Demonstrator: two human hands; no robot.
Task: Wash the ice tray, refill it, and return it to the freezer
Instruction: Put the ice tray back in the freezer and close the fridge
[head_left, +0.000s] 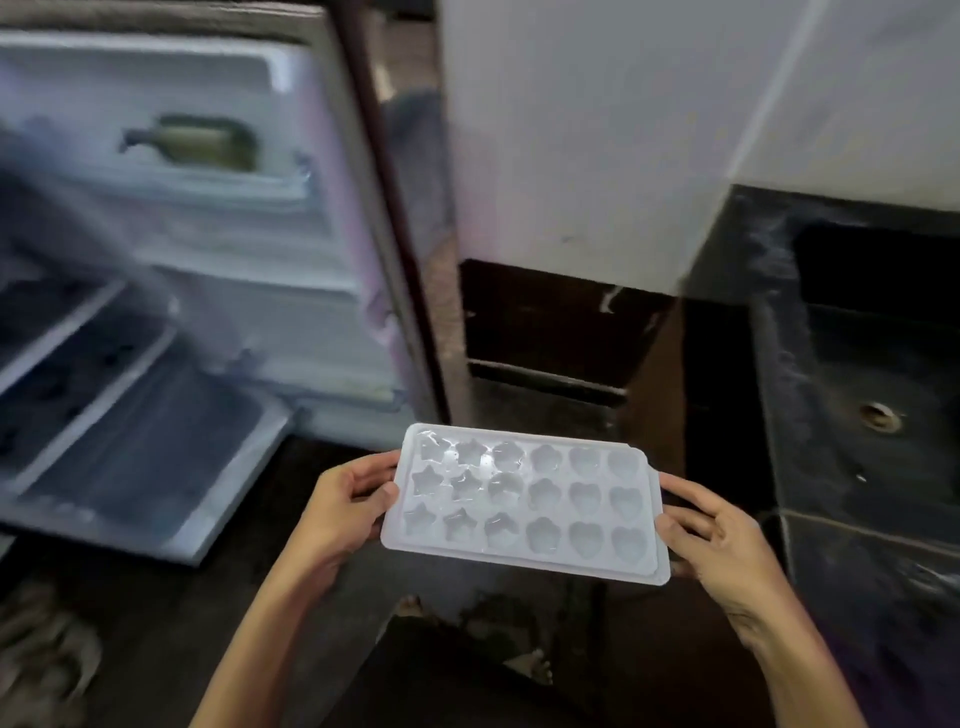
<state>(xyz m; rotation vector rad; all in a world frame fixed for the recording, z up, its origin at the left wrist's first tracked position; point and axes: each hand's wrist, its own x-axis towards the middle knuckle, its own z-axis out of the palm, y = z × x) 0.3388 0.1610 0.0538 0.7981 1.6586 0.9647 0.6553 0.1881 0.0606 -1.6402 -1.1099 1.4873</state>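
White plastic met the fingers (382, 493) of both hands: the left hand (345, 506) clasped the short left end of the ice tray (524, 501), thumb on the rim and fingers curled beneath, while the right hand (719, 540) gripped the opposite short end the same way. The tray was held level in the air at lower centre of the frame, open side up, touching nothing but the two hands. Its moulds ran in three rows of six, star shapes toward the left and heart shapes toward the right; whether they held anything could not be told. Bare forearms ran from the hands to the bottom edge. Beyond the tray, the open fridge door (171, 291) filled the left of the frame, blurred, with a greenish bottle (208, 143) lying in an upper door shelf. A dark stone sink (878, 415) with a round drain sat at right, under a pale wall (597, 130). Below lay a dark floor (171, 623).
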